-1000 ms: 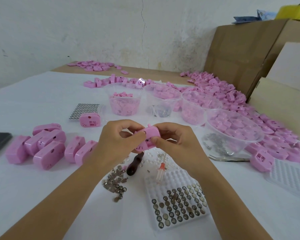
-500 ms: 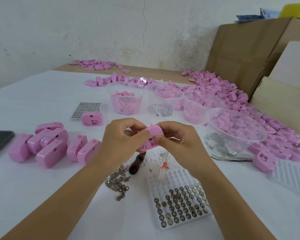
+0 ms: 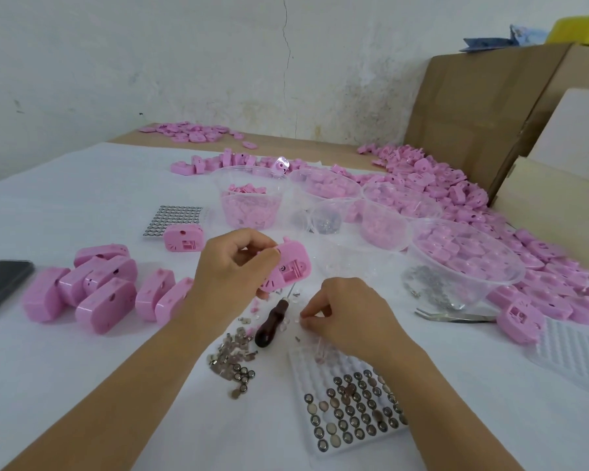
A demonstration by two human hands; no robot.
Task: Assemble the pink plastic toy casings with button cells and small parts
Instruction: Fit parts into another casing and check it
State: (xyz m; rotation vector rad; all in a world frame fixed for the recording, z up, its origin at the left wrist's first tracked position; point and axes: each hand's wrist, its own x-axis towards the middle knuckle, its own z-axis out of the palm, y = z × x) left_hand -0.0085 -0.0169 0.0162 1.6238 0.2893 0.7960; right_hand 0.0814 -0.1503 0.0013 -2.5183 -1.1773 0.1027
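Left grip [image 3: 232,270]: fingers curled round casing [image 3: 291,266], held above counter [image 3: 82,385], centre of frame
Right grip [image 3: 351,314]: low at counter, fingertips pinched together beside screwdriver [image 3: 269,324]; cannot tell if holding anything
Cells [image 3: 354,413]: in tray [image 3: 303,368], lower centre, beside right wrist

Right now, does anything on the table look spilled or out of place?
Yes: loose cells and metal bits lie scattered left of the cell tray, not in it. A heap of pink casings sprawls along the right edge. Nothing looks broken.
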